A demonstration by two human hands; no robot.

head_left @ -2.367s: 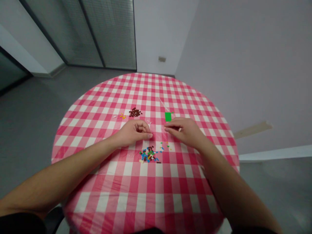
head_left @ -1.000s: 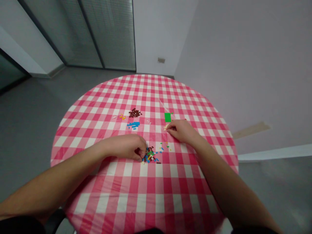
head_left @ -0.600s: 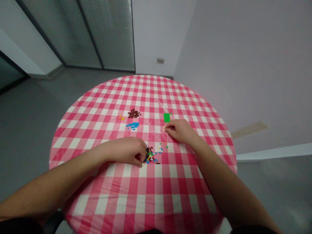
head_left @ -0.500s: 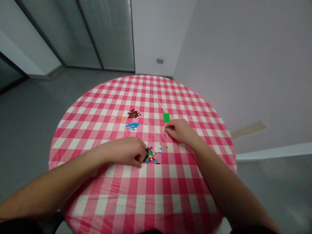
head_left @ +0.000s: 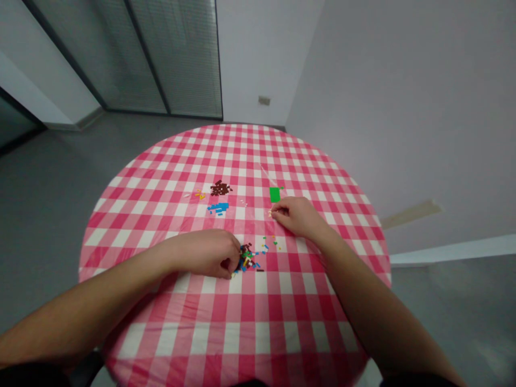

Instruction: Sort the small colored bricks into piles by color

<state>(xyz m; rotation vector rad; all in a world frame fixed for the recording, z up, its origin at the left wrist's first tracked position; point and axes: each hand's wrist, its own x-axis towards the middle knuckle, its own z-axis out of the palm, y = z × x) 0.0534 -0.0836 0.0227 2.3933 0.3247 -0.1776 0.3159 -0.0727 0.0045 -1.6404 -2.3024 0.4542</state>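
Note:
My left hand (head_left: 209,255) rests curled at the left edge of a mixed pile of small plastic bricks (head_left: 246,258), its fingertips touching the pile. Whatever the fingers hold is hidden. My right hand (head_left: 296,216) lies with its fingers drawn together just below a flat green plate (head_left: 274,194), beside tiny pale pieces (head_left: 270,213). Farther off are a dark brown brick heap (head_left: 220,188), a blue brick group (head_left: 218,207) and a few yellow bricks (head_left: 200,194). Small green and yellow bricks (head_left: 268,245) are scattered between my hands.
Everything lies on a round table with a pink-and-white gingham cloth (head_left: 237,317). Grey floor (head_left: 48,161) surrounds it. Behind stand a glass partition with blinds (head_left: 177,54) and a pale wall (head_left: 382,107).
A separate blue brick group now lies where the earlier frames show none, and the mixed pile holds less blue. My left hand has moved down to the pile; my right hand has shifted slightly left.

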